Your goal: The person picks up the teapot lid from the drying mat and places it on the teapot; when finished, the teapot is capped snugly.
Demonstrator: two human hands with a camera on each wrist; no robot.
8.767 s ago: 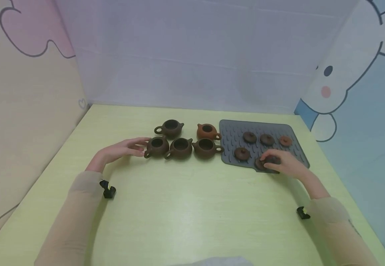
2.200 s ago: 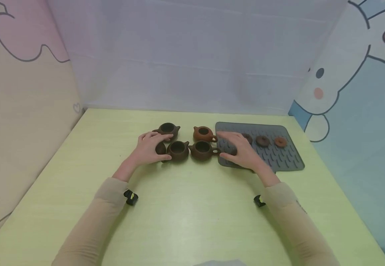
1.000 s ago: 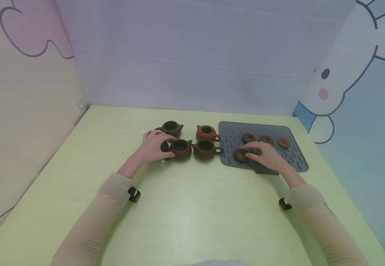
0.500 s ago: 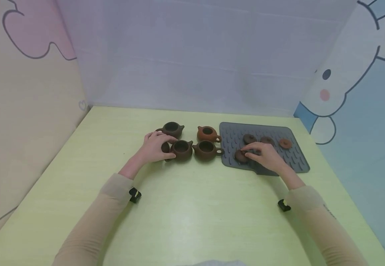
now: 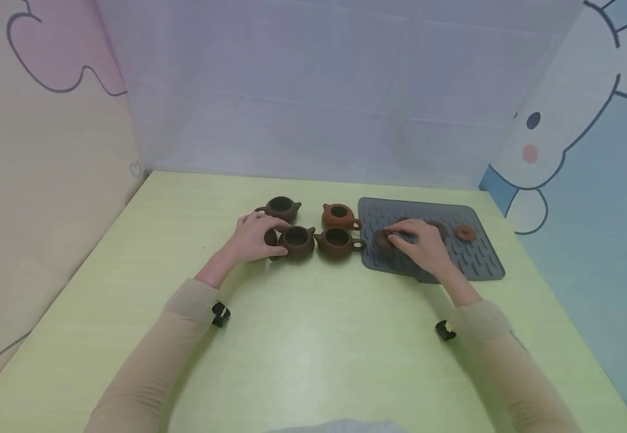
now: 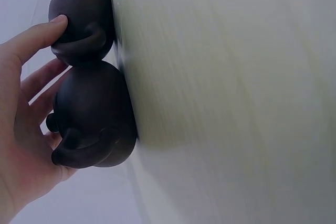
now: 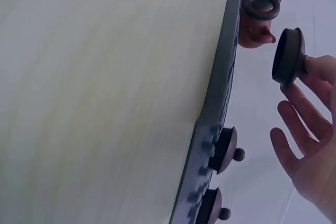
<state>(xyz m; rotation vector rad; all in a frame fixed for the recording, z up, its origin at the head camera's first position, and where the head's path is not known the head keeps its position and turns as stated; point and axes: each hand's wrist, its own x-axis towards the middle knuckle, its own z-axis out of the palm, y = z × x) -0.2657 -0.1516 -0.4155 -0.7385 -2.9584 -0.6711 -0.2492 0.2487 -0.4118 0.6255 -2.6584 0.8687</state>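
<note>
My left hand grips an open brown clay teapot, thumb on its near side and fingers behind. Under that palm is another dark teapot, mostly hidden in the head view; the left wrist view shows a lid knob on it. My right hand pinches a dark teapot lid by its knob, raised clear of the grey ridged mat. Its other fingers are spread loosely below. Another open brown teapot stands right of the gripped one, spout toward it.
Behind stand a dark lidless teapot and a reddish one. On the mat lie a reddish lid and dark lids, partly hidden by the right hand in the head view. A backdrop closes off the table's far edge.
The left hand came from the leftmost front teapot to the one beside it; the leftmost gained a lid. Since half a second ago, the right hand lifted a lid off the mat and moved left.
</note>
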